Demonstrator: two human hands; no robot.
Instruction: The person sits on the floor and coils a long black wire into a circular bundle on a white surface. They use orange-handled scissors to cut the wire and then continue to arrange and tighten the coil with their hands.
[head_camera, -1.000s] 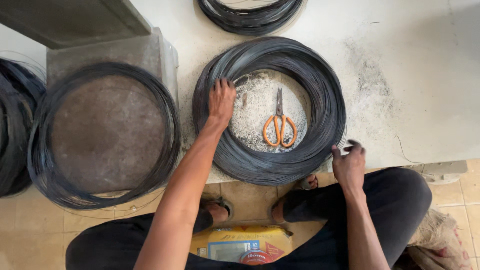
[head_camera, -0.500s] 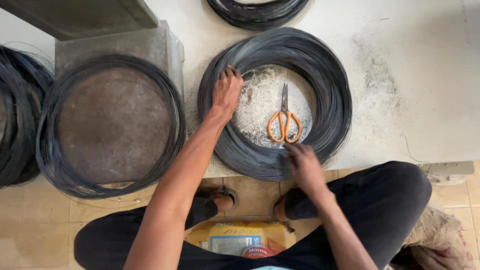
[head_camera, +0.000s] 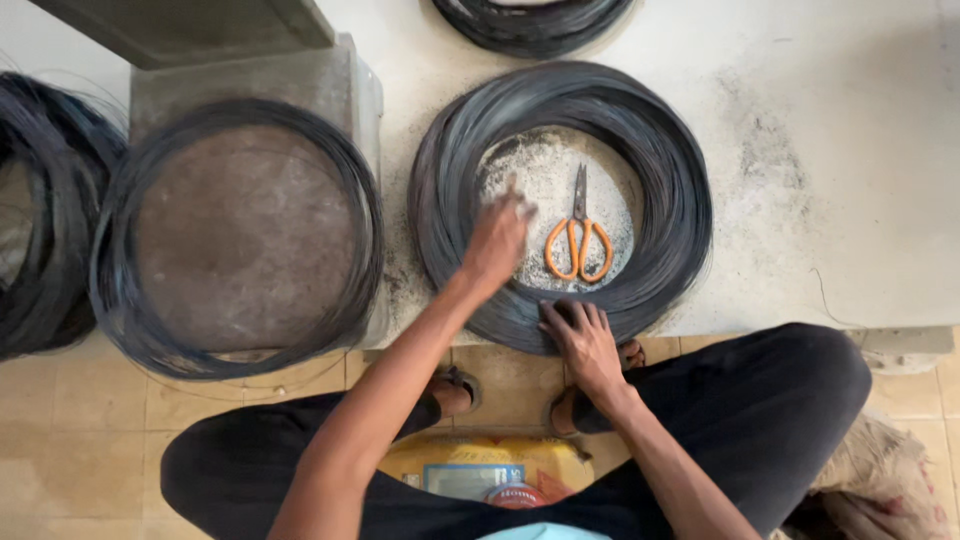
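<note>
My left hand (head_camera: 497, 240) hovers over the inner rim of the big coil of wire (head_camera: 560, 200), fingers loosely curled and a little blurred, so I cannot tell whether it grips any strand. My right hand (head_camera: 582, 338) lies flat with spread fingers on the near edge of the same coil, pressing the strands down and pinching nothing. The coil sits on the pale table (head_camera: 850, 150), close to its front edge, just above my knees.

As for progress, I judge the work hardly begun: the coil looks whole and tightly wound, no loose end is lifted clear, and the scissors (head_camera: 578, 235) lie untouched in the coil's hollow, blades closed and pointing away from me. Everything with the wire still looks left to do.

The wire is thin, dark grey, with a dull metal sheen, many turns packed into a thick ring. The table inside the ring is gritty and speckled with grey dust. The scissors have orange loop handles. To my left a thinner coil (head_camera: 235, 235) rings a brown, rough block top.
</note>
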